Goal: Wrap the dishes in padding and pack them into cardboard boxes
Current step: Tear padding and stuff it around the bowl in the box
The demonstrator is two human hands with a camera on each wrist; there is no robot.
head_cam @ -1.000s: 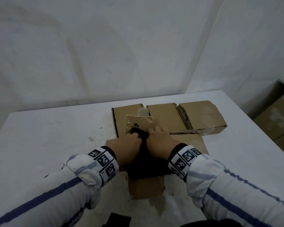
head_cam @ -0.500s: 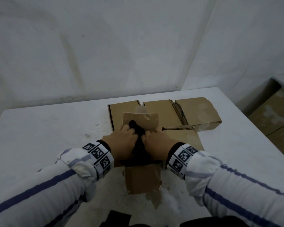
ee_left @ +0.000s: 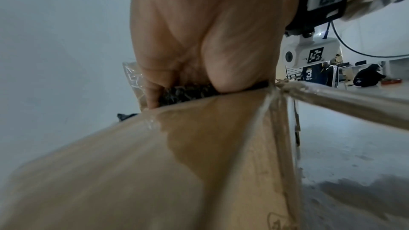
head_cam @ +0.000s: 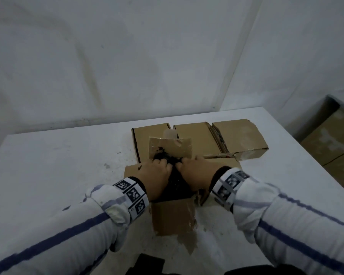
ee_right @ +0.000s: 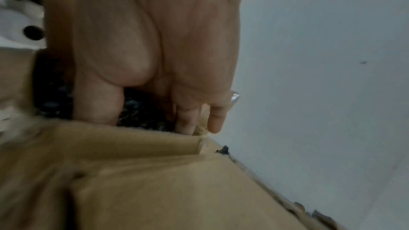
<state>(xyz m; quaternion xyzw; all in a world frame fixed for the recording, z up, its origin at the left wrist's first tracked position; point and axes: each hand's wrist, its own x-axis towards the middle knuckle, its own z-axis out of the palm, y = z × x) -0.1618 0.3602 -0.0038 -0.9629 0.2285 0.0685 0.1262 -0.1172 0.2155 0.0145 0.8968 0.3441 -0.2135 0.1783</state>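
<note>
White table (head_cam: 48, 165). Left hand (head_cam: 157, 176) had its thumb and fingers down on the black padded bundle (head_cam: 174, 182), which sat inside the open cardboard box (head_cam: 173, 217) at mid-table. Couldn't tell if it pinched or just pressed. Right hand (head_cam: 197, 173) was just beside it, fingers straight, pushing down on the same bundle. The far flap (head_cam: 171, 147) stood upright behind. A closed box (head_cam: 238, 135) lay back right.

walls: two stained white plaster walls (head_cam: 107, 66), meeting in a corner seam (head_cam: 243, 56) beyond and right of the grip | furniture: scuffed white flat tabletop (head_cam: 48, 165) under and around the grip | far right of the grip, off the table: stacked large brown cartons (head_cam: 330, 141) | light: dim, even
</note>
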